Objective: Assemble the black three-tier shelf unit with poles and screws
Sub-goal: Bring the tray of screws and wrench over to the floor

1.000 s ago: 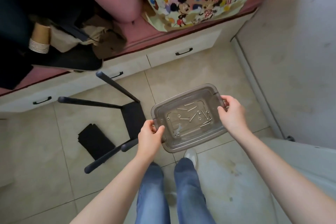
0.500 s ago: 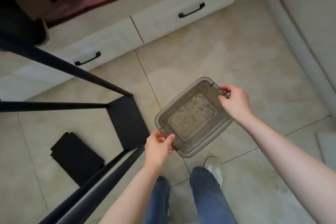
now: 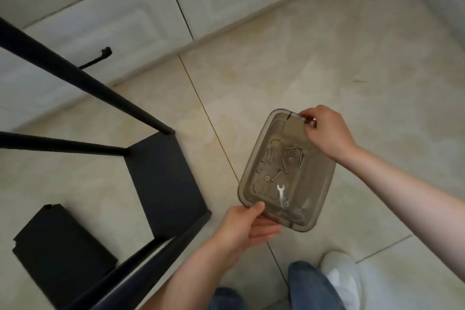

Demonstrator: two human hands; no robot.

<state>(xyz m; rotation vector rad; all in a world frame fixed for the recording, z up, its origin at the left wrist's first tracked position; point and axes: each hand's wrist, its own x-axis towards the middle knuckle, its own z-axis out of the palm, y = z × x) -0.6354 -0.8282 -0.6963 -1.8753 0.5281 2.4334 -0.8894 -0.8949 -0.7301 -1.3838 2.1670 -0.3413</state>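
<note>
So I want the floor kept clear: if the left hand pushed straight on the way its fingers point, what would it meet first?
Only the clear tray it grips; left hand points under its near end.

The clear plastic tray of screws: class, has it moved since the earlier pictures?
Yes. The tray, gripped by the left hand and right hand, has come down toward the floor and turned, lying lengthwise along the tile seam.

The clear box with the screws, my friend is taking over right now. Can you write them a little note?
Left hand grips the clear box's near end; right hand pinches its far end.
Inside it: loose screws and a small wrench.
The shelf panel with four poles lies on the floor at left; a loose black panel lies beside it.
Done: one tier has poles.
Left: the other tiers.
</note>
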